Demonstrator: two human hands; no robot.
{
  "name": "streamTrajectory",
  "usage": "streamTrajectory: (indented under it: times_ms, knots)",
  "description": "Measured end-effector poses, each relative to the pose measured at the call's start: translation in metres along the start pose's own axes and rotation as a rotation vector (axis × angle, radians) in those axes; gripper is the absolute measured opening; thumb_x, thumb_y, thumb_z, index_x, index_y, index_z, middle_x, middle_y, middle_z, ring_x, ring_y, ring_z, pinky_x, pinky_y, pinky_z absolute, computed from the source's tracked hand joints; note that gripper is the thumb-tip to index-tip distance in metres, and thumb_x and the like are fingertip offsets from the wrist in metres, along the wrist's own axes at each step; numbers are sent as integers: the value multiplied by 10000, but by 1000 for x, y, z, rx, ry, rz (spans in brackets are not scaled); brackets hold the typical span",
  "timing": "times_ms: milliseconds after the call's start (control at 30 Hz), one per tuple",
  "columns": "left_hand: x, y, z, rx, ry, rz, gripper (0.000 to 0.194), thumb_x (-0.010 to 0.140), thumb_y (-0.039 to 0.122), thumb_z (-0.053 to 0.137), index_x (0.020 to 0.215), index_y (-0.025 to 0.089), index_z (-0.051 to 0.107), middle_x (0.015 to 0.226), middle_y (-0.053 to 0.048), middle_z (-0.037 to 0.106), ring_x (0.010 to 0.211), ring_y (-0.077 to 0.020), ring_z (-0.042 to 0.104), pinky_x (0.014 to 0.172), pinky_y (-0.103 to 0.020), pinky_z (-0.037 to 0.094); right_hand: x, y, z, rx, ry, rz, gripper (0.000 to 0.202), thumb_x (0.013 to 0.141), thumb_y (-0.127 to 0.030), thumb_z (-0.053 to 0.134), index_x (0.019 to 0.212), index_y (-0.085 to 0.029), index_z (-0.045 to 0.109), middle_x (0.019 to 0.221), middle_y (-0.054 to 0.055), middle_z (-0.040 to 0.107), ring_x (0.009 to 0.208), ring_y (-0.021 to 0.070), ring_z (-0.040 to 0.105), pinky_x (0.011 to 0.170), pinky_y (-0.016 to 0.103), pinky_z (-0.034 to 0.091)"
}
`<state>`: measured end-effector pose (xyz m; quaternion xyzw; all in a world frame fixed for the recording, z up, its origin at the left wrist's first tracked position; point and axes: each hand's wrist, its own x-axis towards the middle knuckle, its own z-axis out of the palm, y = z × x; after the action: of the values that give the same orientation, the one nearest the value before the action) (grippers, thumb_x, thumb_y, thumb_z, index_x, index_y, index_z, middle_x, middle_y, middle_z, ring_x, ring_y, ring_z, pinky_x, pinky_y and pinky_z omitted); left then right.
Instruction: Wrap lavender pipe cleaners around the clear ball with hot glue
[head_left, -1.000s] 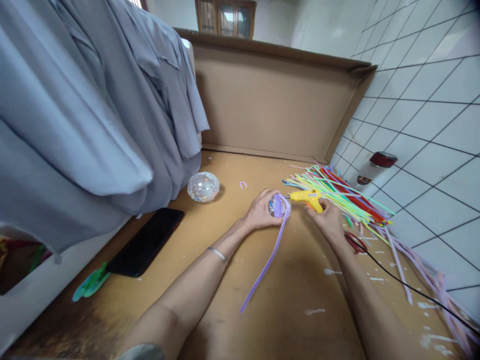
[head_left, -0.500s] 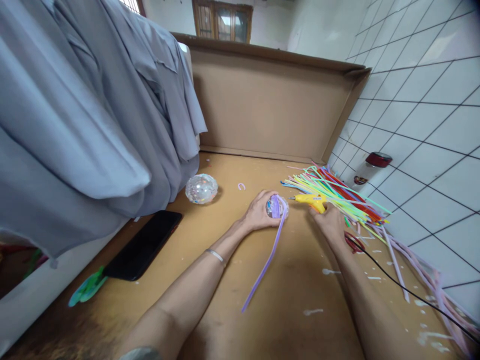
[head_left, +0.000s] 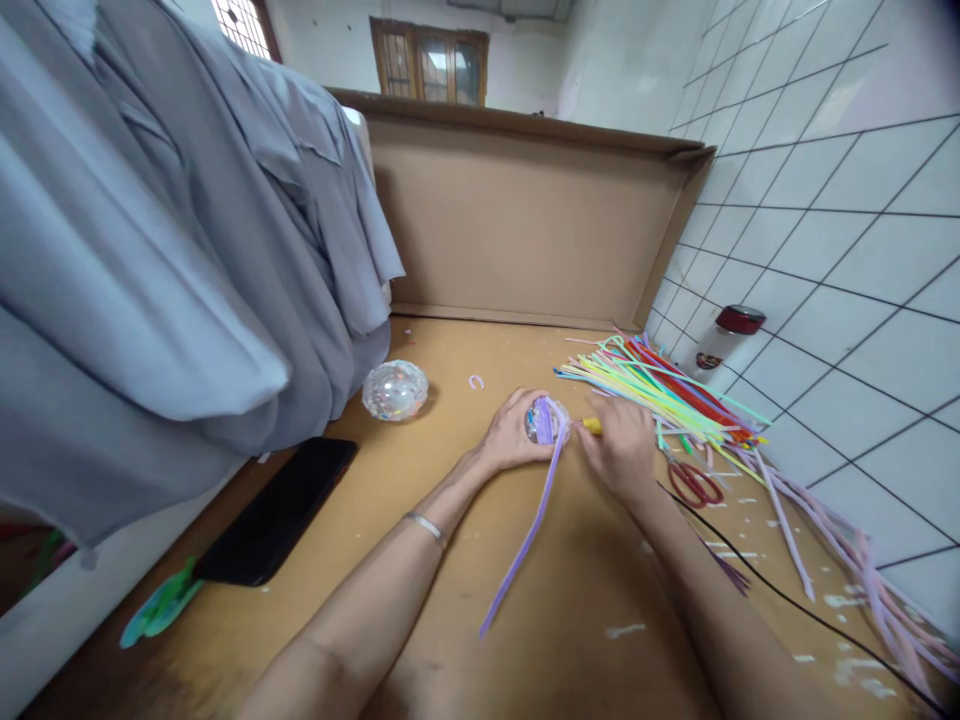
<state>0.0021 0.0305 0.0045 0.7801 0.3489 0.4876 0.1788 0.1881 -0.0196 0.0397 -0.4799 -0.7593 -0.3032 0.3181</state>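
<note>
In my left hand (head_left: 516,432) is a small clear ball-like piece (head_left: 533,420) with coloured bits, its lower end tipped toward me. A purple pipe cleaner (head_left: 525,550) is wound in rows on it, and its loose end trails down over the table. My right hand (head_left: 621,450) grips a yellow hot glue gun (head_left: 592,426), most of it hidden behind the fingers; the tip is right beside the ball's right side. Whether tip and ball touch I cannot tell. A larger clear bowl-shaped piece (head_left: 395,390) lies to the left, apart from both hands.
Many coloured pipe cleaners (head_left: 660,390) lie at the right, with red-handled scissors (head_left: 696,484) near them. A black cord (head_left: 795,592) runs along the right. A phone (head_left: 277,515) lies at left below grey cloth (head_left: 300,250). Cardboard (head_left: 517,220) stands behind; a red-lidded jar (head_left: 724,335) is by the tiles.
My right hand has turned and brought the glue gun left, close to the ball, now covering most of the gun. The scissors show more fully. The left hand keeps its hold; the view shifted slightly.
</note>
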Motion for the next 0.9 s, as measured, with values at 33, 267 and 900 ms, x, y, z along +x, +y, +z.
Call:
streamTrajectory:
  times_ms: [33,267,900]
  knots:
    - [0,0,0,6,-11,11,697,552,349,789,1172,150,539,1160,-132,588,1091,-278,579,990,-417,478,1,-7,-2,47,47,-80,261,894,-253,527,1121,-139,590,998,134,673,958,243,585,831,376,394]
    - [-1,3,-1,31,-46,67,707,554,329,787,1189,163,525,1187,-127,580,1126,-276,566,1009,-414,465,-8,-23,7,420,172,-65,227,899,-133,464,988,-208,659,897,83,701,877,200,625,766,351,464]
    - [-1,3,0,-57,-97,8,726,538,333,802,1192,173,529,1162,-100,593,1083,-258,588,976,-411,474,1,-20,13,1331,56,809,103,696,-305,695,760,-232,728,795,26,750,747,180,674,736,318,531]
